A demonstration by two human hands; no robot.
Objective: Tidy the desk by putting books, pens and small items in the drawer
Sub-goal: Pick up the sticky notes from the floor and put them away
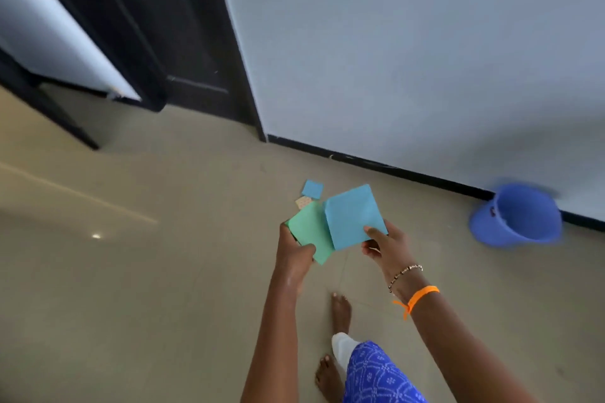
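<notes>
Soft, even daylight, fairly dim. Small glare spot on floor at left w/ a pale streak. Motion blur on blue bucket & dark door. Wide-angle bending at edges; shadows faint.

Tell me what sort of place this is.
Probably a room in a home: tiled floor, plain painted wall with a dark skirting, dark wooden door, and a blue plastic bucket tipped against the wall.
</notes>
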